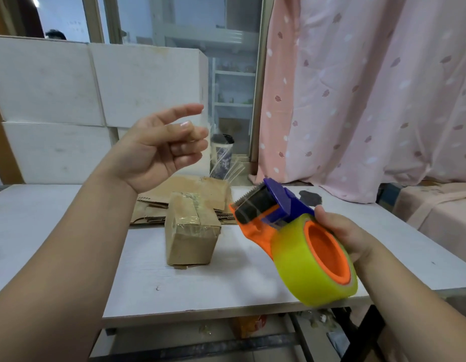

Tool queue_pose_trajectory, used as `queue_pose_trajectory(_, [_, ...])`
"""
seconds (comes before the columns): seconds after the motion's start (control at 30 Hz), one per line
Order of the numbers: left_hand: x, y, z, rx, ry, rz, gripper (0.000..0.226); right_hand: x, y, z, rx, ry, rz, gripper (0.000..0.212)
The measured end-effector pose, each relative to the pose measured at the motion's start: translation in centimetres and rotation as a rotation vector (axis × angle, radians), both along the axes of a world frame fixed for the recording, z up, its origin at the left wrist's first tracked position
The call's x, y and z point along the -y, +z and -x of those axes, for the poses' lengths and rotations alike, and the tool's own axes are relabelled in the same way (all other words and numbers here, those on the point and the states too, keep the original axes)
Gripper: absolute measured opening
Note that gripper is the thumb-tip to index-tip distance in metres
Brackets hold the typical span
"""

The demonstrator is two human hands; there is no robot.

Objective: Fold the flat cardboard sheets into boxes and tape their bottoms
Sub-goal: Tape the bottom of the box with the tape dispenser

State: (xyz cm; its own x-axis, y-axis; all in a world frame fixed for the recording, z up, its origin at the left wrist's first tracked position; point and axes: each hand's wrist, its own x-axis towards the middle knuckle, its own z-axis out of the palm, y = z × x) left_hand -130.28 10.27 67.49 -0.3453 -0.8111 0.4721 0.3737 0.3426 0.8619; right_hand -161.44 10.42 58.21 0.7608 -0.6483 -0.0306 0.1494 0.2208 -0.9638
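Note:
A small folded cardboard box (191,232), with clear tape across its top, stands on the white table (43,218). Behind it lie flat cardboard sheets (184,189). My right hand (349,237) grips an orange and blue tape dispenser (278,218) with a yellow-green tape roll (299,267), held above the table to the right of the box. My left hand (161,147) is raised above and behind the box. Its thumb and fingers pinch the end of a clear tape strip (222,163) that runs down to the dispenser's toothed blade.
Large white boxes (69,100) are stacked behind the table on the left. A pink patterned curtain (370,100) hangs at the right, with a covered surface (440,210) below it. A cup with a dark lid (222,147) stands behind the sheets. Debris lies on the floor under the table.

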Motion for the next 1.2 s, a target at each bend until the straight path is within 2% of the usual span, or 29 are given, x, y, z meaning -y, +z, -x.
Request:
queue_pose_trajectory(0.07, [0.6,-0.3,0.1,0.014,-0.01,-0.029,0.03,0.3,1.2,-0.4,-0.022,0.087,0.067,0.036])
queue_pose_trajectory(0.17, [1.6,-0.9,1.2,0.081,-0.019,-0.107,0.03,0.5,2.9,-1.3,-0.133,0.152,0.217,0.033])
queue_pose_trajectory(0.3, [2.8,-2.3,2.8,0.304,-0.024,-0.19,0.034,0.4,4.5,-2.4,-0.361,0.162,0.415,0.049])
queue_pose_trajectory(0.4, [3.2,-3.3,3.8,0.472,-0.068,-0.219,0.035,0.2,4.9,-3.1,-0.442,0.163,0.538,0.051])
queue_pose_trajectory(0.5, [3.2,-4.2,4.7,0.504,-0.228,-0.273,0.059,-0.1,4.7,-3.6,-0.444,0.099,0.57,0.051])
queue_pose_trajectory(0.67, [3.0,-4.7,5.3,0.556,-0.51,-0.335,0.07,-0.6,5.0,-3.9,-0.381,0.061,0.614,0.069])
queue_pose_trajectory(0.73, [3.0,-4.6,5.4,0.584,-0.56,-0.327,0.067,-0.9,5.1,-4.1,-0.366,0.098,0.646,0.078])
queue_pose_trajectory(0.8, [2.8,-4.5,5.7,0.615,-0.655,-0.266,0.054,-1.1,5.0,-4.5,-0.348,0.119,0.677,0.072])
queue_pose_trajectory(0.87, [2.5,-4.3,5.9,0.603,-0.761,-0.276,0.045,-1.2,4.8,-4.9,-0.311,0.104,0.663,0.061])
queue_pose_trajectory(0.97, [2.5,-4.2,5.3,0.541,-0.782,-0.331,0.058,-1.1,4.3,-5.0,-0.234,0.066,0.618,0.052])
queue_pose_trajectory(1.07, [2.2,-4.3,4.8,0.469,-0.652,-0.407,0.077,-0.9,3.3,-4.9,-0.19,0.004,0.582,0.055])
queue_pose_trajectory(1.13, [1.6,-4.4,5.1,0.363,-0.564,-0.444,0.071,-0.7,2.5,-4.7,-0.139,-0.02,0.541,0.059])
queue_pose_trajectory(1.2, [1.1,-4.2,5.4,0.19,-0.371,-0.527,0.064,-0.4,1.5,-4.4,-0.081,-0.031,0.486,0.065])
